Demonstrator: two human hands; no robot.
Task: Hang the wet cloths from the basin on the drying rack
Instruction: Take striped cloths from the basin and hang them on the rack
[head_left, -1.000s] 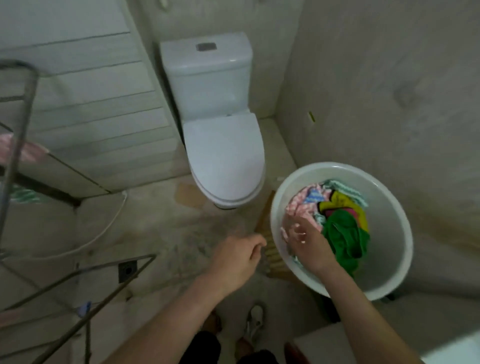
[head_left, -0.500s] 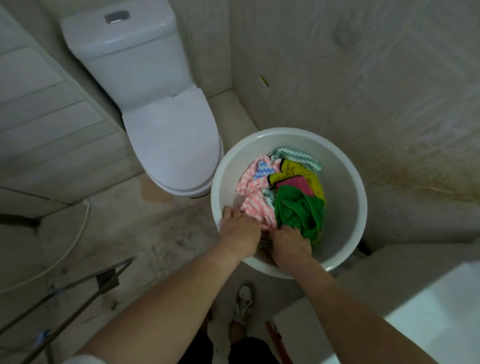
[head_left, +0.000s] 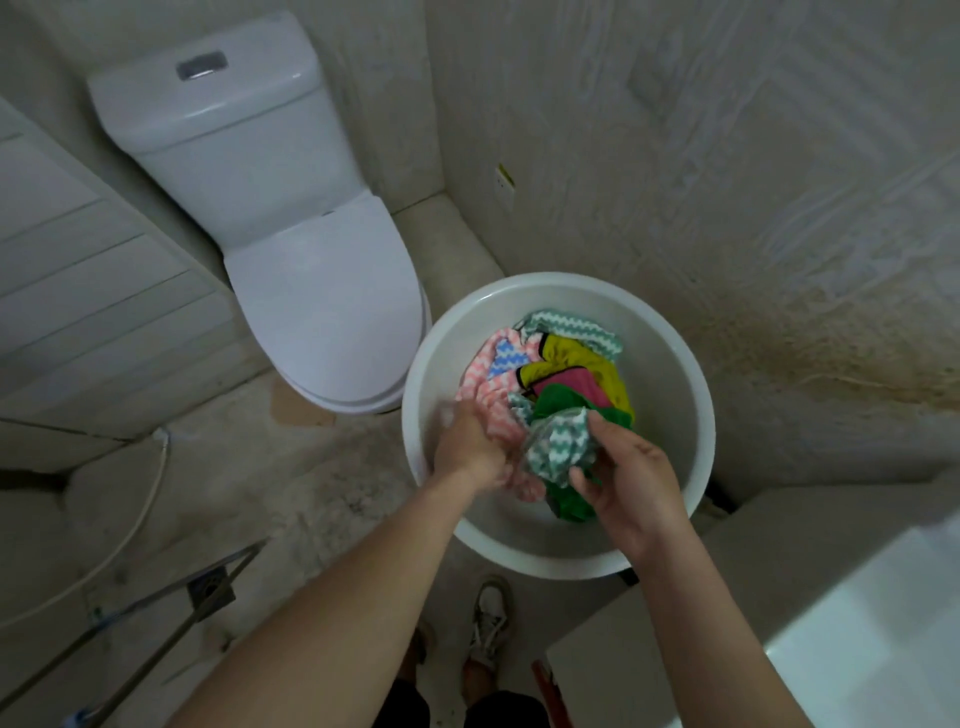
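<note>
Floor: stained concrete floor (head_left: 311, 483), white plastic basin (head_left: 670, 364) near right.
Room: white ceramic toilet (head_left: 322, 301) far left.
Grip: I see right hand (head_left: 631, 483) pinching green-white zigzag cloth (head_left: 556, 449); left hand (head_left: 467, 447) blurred, can't tell.

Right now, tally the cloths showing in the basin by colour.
Pink-white zigzag: 1
Blue-white zigzag: 1
Teal-white zigzag: 2 (one in the right grip)
Plain yellow: 1
Plain pink: 1
Plain green: 1
Total: 7 showing; folds may hide more.
</note>
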